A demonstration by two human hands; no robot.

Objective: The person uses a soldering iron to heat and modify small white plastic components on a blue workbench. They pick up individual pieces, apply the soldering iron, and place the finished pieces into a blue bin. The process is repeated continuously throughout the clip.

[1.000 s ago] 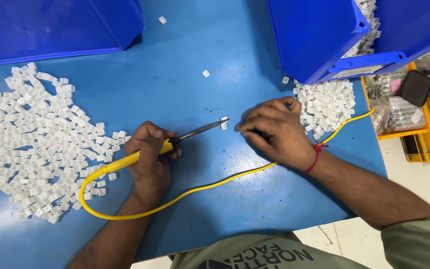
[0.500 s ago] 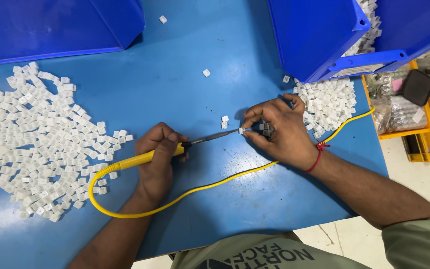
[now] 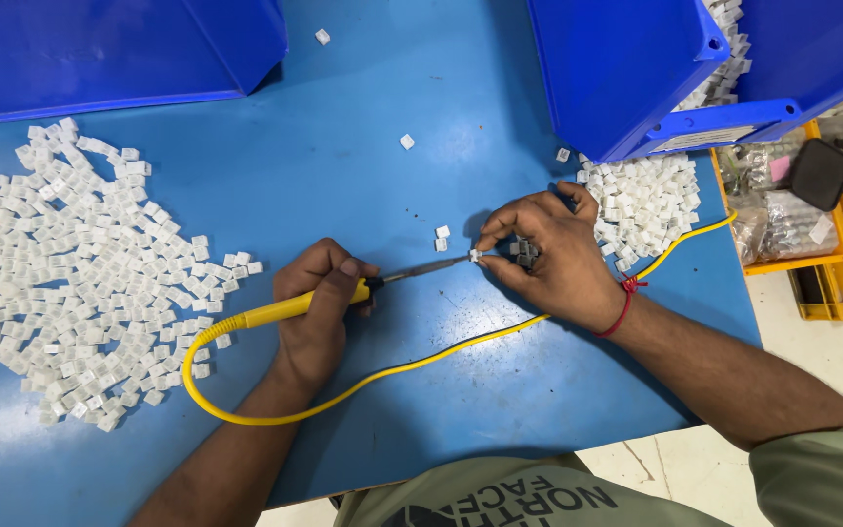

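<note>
White piece pinched between right fingers.

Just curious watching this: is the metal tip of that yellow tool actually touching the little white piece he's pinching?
Touching. The head view shows the tool's metal tip meeting the small white piece pinched in the right hand, with no gap visible.

A blue table bears a broad spread of small white square parts at left and a smaller heap at right. Blue bins stand at far left and far right. Yellow trays holding clear bags sit beyond the right edge.
</note>
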